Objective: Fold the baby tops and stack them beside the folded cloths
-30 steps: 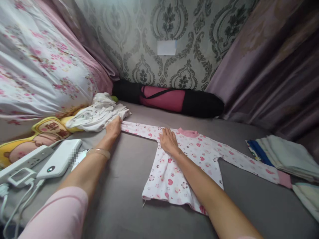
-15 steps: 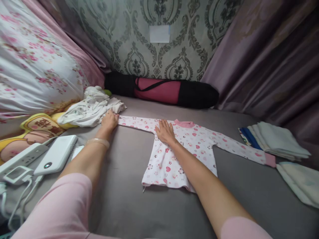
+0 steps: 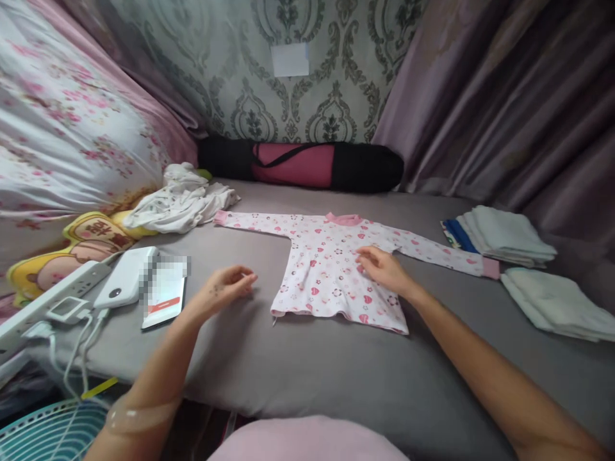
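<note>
The left hand (image 3: 233, 286) is positioned at center-left of the frame, above the smooth grey fabric bed surface (image 3: 240, 378); its fingers are loosely curled toward the thumb, and nothing is gripped. The right hand (image 3: 387, 272) is positioned right of center, with the fingers half bent and spread slightly from the thumb; nothing is seen to be grasped, and whether the fabric beneath is touched cannot be told.

The white long-sleeved child's shirt with pink and red printed motifs (image 3: 327, 269) is laid flat at the center of the frame, partly covered by the right hand. Its pink collar is directed toward the top, and both sleeves are extended sideways.

At center-left, a white rectangular power bank (image 3: 127, 275) is placed beside a flat device with a partly pixelated screen (image 3: 166, 291). Above these, a crumpled white patterned cloth (image 3: 175, 198) is located near the left-hand cuff. At the right edge, a folded pale cloth (image 3: 557, 301) is set just beside the opposite cuff. A black and pink cylindrical fabric bag (image 3: 293, 163) is laid along the patterned grey wall (image 3: 240, 57) at upper center.
</note>
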`<state>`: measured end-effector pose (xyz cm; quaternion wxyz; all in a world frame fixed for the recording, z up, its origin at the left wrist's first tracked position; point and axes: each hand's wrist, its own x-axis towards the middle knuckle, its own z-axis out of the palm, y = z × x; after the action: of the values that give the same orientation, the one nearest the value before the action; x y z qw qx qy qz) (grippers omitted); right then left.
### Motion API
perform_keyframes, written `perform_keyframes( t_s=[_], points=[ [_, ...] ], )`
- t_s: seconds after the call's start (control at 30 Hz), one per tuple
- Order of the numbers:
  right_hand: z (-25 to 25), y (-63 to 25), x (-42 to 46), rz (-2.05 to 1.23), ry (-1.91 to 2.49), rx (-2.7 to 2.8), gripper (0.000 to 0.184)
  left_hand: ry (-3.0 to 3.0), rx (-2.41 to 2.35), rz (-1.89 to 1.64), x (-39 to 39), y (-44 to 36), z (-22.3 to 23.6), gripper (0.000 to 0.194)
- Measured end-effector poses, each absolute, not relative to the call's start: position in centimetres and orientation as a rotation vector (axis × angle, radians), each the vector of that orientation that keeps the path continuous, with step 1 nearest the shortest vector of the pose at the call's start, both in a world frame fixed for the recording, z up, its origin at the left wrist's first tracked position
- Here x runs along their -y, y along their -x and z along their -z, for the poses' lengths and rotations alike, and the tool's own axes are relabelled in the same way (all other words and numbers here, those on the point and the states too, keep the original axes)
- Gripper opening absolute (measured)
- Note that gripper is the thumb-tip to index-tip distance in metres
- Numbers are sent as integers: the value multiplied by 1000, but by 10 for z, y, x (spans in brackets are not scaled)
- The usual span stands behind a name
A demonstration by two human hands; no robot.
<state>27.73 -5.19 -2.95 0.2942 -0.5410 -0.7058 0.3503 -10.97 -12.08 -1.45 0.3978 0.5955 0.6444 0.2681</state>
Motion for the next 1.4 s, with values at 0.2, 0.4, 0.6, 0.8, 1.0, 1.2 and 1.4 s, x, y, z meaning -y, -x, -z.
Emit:
perform_keyframes(
  t_s=[0.2,0.4,0.6,0.8,1.0,1.2,1.4],
  points=[
    [20,-337,139,-749,1695,1977,23,-1511,-1538,-680,174,66,29,51],
    [25,-346,189,-564,1720,2182,27,-1555,-1765,-719,185,39,30,45],
    [32,-344,192,-365,1595,2348,25,-1682,-1802,-700,181,33,32,31],
    [29,-347,188,-39,1453,2638,35,-2032,-1815,-751,179,35,30,26],
    [12,-354,180,134,1472,2742,32,-2337,-1672,-594,172,55,19,28],
    [6,-351,177,81,1459,2810,29,-2428,-1513,-445,164,75,16,32],
    [9,-351,175,-115,1348,2697,25,-2340,-1480,-424,164,81,19,34]
  ],
)
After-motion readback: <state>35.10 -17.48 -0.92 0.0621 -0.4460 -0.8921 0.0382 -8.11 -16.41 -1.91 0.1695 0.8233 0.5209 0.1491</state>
